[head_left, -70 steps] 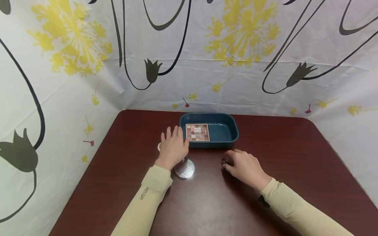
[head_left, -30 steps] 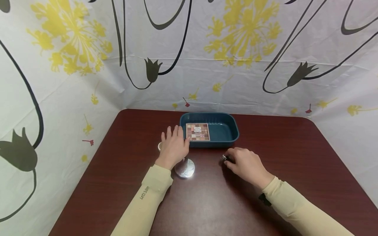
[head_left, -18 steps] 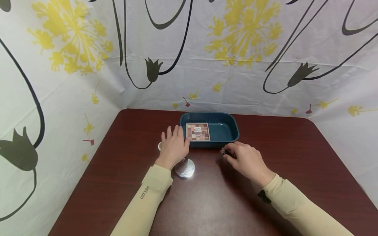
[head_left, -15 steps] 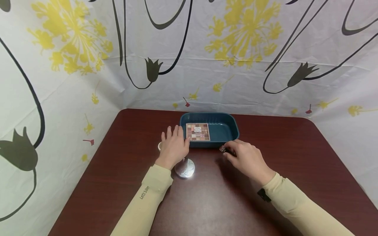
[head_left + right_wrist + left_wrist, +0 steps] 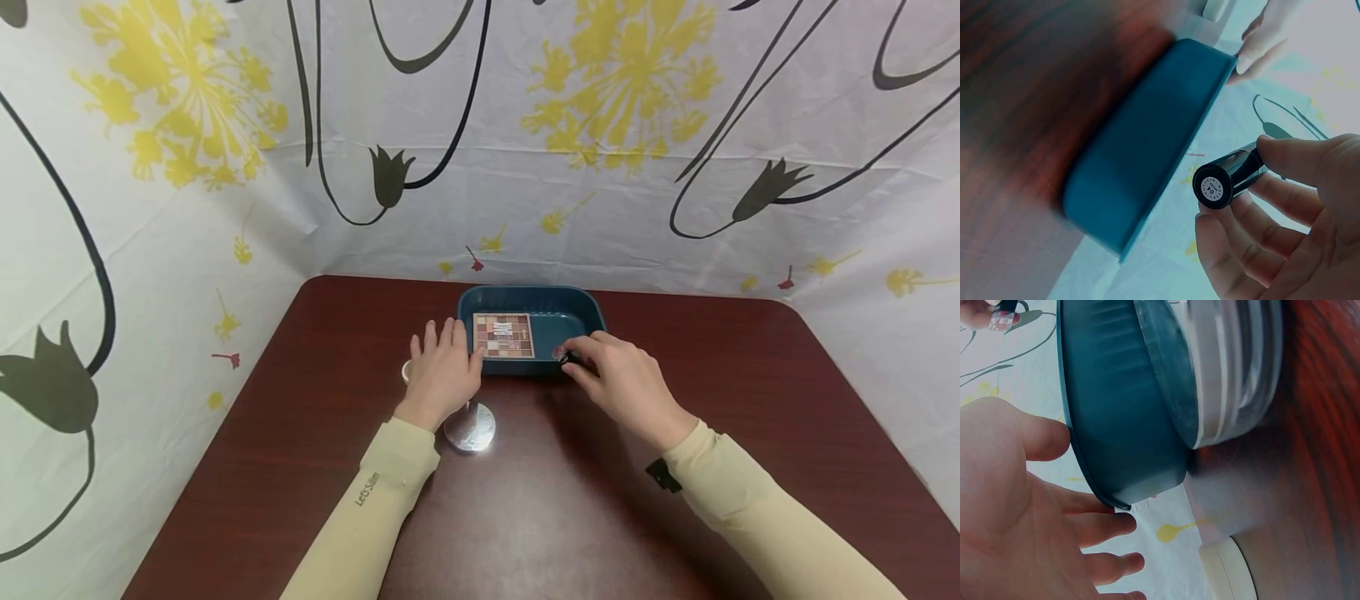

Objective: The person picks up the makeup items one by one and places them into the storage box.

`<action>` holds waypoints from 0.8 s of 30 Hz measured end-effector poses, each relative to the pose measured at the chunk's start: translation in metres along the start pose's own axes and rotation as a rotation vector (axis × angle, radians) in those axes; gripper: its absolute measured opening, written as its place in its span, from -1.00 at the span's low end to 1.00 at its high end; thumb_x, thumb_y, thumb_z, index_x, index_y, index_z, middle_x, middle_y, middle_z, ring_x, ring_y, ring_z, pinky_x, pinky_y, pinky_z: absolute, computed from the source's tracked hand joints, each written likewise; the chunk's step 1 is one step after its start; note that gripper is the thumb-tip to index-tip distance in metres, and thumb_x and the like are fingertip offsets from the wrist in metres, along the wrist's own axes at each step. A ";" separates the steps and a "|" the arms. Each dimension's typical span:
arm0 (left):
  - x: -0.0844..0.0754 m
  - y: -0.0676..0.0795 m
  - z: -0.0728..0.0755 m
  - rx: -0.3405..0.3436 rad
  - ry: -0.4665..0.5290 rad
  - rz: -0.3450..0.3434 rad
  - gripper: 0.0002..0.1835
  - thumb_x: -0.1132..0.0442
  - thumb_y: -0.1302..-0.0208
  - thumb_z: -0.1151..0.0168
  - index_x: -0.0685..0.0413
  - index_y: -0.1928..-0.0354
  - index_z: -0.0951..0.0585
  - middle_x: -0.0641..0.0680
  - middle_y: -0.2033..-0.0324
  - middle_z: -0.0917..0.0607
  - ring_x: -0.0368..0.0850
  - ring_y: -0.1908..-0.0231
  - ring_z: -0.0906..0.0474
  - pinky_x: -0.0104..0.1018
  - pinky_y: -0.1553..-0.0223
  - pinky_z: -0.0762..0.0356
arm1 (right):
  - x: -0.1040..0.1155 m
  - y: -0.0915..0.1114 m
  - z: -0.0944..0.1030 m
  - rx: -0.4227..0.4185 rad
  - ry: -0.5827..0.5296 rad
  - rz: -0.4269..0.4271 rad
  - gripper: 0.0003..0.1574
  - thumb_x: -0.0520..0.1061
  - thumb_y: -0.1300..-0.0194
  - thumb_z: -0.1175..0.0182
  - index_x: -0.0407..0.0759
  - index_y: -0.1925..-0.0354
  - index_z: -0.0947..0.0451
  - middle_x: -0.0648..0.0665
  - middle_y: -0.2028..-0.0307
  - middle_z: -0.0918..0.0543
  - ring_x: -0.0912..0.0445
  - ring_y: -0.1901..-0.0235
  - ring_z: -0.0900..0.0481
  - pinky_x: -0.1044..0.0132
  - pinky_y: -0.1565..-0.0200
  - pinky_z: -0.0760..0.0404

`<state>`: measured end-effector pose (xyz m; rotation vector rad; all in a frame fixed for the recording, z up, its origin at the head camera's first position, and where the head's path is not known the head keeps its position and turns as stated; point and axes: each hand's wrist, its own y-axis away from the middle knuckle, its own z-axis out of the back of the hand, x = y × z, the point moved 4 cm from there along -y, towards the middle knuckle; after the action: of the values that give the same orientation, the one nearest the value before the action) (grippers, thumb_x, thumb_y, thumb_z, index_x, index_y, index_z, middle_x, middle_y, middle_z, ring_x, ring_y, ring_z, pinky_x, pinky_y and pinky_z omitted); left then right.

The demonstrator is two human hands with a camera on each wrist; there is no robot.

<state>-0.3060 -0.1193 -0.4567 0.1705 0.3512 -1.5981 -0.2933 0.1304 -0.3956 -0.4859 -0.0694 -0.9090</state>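
Note:
My right hand (image 5: 626, 385) pinches a small black lipstick tube (image 5: 1232, 174) between thumb and fingers. A round label with "04" marks the end of the tube, and its clear, glittery other end shows in the left wrist view. The tube is over the near right rim of the dark teal tray (image 5: 573, 327). My left hand (image 5: 441, 377) lies with straight fingers against the tray's left end, thumb and fingers touching the rim (image 5: 1067, 394). Inside the tray, on the left, lies an eyeshadow palette (image 5: 502, 336) with many coloured squares.
A clear round container (image 5: 1229, 375) with a shiny disc top (image 5: 469, 427) stands in front of the tray, near the left wrist. A white round object (image 5: 1229, 569) sits left of the left hand, mostly hidden in the head view. Patterned cloth (image 5: 480, 208) walls the table's back.
My right hand has lifted the lipstick tube from the table and carried it away from me, up to the tray's near rim. My left hand has stayed at the tray.

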 end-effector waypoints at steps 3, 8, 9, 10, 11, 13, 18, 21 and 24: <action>0.000 0.000 0.000 -0.002 0.000 -0.001 -0.24 -0.16 -0.51 0.04 0.21 -0.53 -0.19 0.27 -0.49 -0.22 0.33 -0.49 0.02 0.32 -0.41 0.11 | 0.000 -0.006 0.002 -0.006 -0.003 0.008 -0.76 -0.07 -0.32 -0.39 0.03 0.04 -0.69 0.10 0.37 -0.53 0.25 0.52 -0.41 0.26 0.52 -0.42; 0.001 0.000 -0.001 0.003 -0.003 0.004 -0.23 -0.17 -0.51 0.07 0.20 -0.53 -0.19 0.27 -0.49 -0.21 0.33 -0.49 0.03 0.32 -0.41 0.12 | -0.001 -0.018 0.003 0.008 0.004 0.024 -0.72 -0.10 -0.32 -0.38 0.01 0.00 -0.69 0.09 0.36 -0.53 0.24 0.53 -0.42 0.26 0.53 -0.43; 0.001 0.000 -0.001 0.005 -0.001 0.005 -0.23 -0.17 -0.51 0.07 0.20 -0.53 -0.18 0.26 -0.50 -0.21 0.33 -0.50 0.04 0.31 -0.41 0.13 | -0.001 -0.020 0.003 0.011 0.006 0.025 -0.72 -0.10 -0.32 -0.38 0.01 -0.01 -0.69 0.09 0.35 -0.53 0.24 0.53 -0.41 0.26 0.53 -0.43; 0.001 0.000 -0.001 0.007 -0.004 0.004 -0.23 -0.18 -0.51 0.08 0.20 -0.54 -0.18 0.26 -0.50 -0.21 0.32 -0.50 0.04 0.31 -0.41 0.12 | -0.002 -0.022 0.003 0.014 0.008 0.026 -0.72 -0.10 -0.33 -0.38 0.02 -0.01 -0.69 0.09 0.35 -0.53 0.25 0.53 -0.41 0.27 0.54 -0.43; 0.001 0.000 -0.001 0.009 -0.005 0.004 -0.23 -0.18 -0.51 0.08 0.19 -0.54 -0.18 0.26 -0.50 -0.21 0.32 -0.50 0.04 0.31 -0.41 0.12 | -0.002 -0.024 0.004 0.017 0.009 0.027 -0.72 -0.10 -0.33 -0.37 0.02 -0.01 -0.69 0.09 0.35 -0.52 0.24 0.54 -0.41 0.26 0.54 -0.42; 0.001 0.000 -0.001 0.012 -0.010 0.002 -0.23 -0.19 -0.51 0.09 0.19 -0.54 -0.18 0.26 -0.50 -0.21 0.32 -0.50 0.04 0.31 -0.41 0.11 | -0.003 -0.028 0.004 0.023 0.007 0.029 -0.72 -0.09 -0.34 -0.37 0.03 -0.02 -0.68 0.09 0.33 -0.53 0.24 0.53 -0.41 0.26 0.55 -0.42; 0.001 -0.001 0.000 0.011 -0.014 0.002 -0.23 -0.18 -0.51 0.07 0.18 -0.54 -0.17 0.26 -0.50 -0.21 0.32 -0.50 0.03 0.32 -0.41 0.10 | -0.008 -0.037 0.003 0.041 -0.001 0.041 -0.72 -0.08 -0.36 -0.35 0.02 -0.03 -0.68 0.07 0.31 -0.55 0.21 0.51 -0.43 0.24 0.54 -0.42; 0.001 -0.002 0.000 0.010 -0.005 0.007 -0.23 -0.16 -0.51 0.04 0.19 -0.54 -0.17 0.26 -0.50 -0.20 0.33 -0.50 0.04 0.32 -0.41 0.12 | -0.010 -0.041 0.001 0.051 0.001 0.044 -0.70 -0.07 -0.35 -0.36 0.02 -0.04 -0.69 0.06 0.31 -0.56 0.21 0.49 -0.44 0.24 0.52 -0.43; 0.001 -0.002 0.000 0.011 0.005 0.011 -0.23 -0.15 -0.50 0.01 0.20 -0.54 -0.17 0.26 -0.50 -0.20 0.33 -0.50 0.04 0.32 -0.41 0.13 | -0.012 -0.044 -0.001 0.070 -0.002 0.044 -0.68 -0.07 -0.34 -0.36 0.01 -0.06 -0.69 0.05 0.30 -0.56 0.20 0.47 -0.46 0.24 0.51 -0.45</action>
<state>-0.3076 -0.1198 -0.4568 0.1851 0.3448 -1.5895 -0.3350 0.1161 -0.3827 -0.4213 -0.0918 -0.8599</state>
